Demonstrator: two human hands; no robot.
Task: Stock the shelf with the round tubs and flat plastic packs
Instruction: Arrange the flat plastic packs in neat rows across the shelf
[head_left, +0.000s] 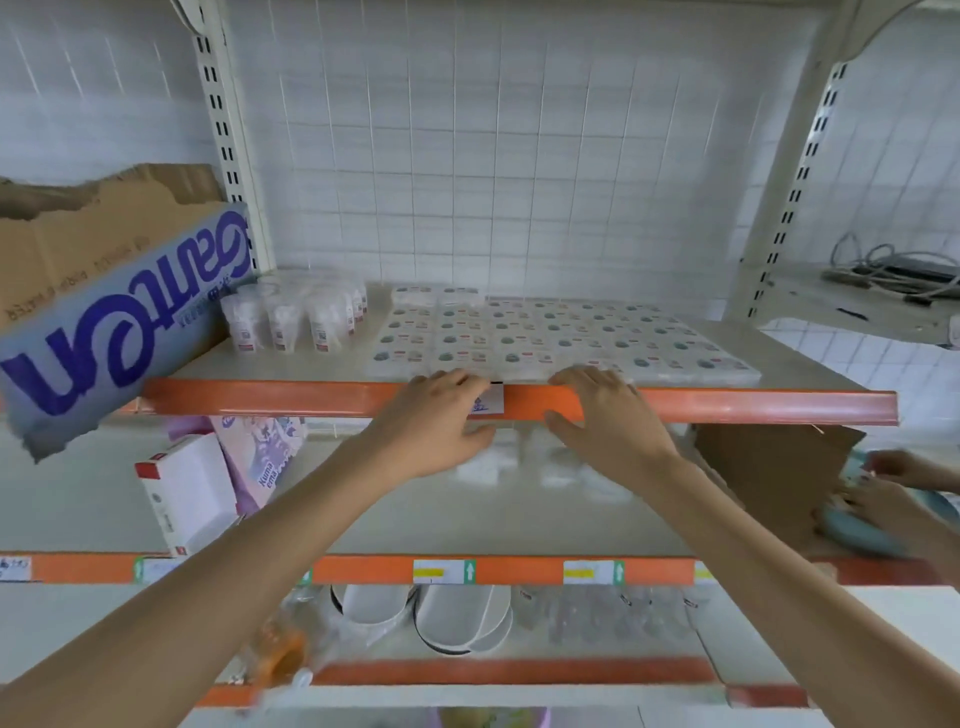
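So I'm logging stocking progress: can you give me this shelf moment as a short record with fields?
round tubs: clustered at back left of shelf
flat packs: lying flat in rows, centre to right
left hand: fingers over the orange shelf edge, touching front packs
right hand: likewise, beside the left
cardboard box: left end, overhanging the edge

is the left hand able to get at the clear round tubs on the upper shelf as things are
Probably yes. The left hand lies at the orange shelf rail, and the bare shelf between it and the clear round plastic tubs holds nothing; the blue-printed cardboard box stands to their left.
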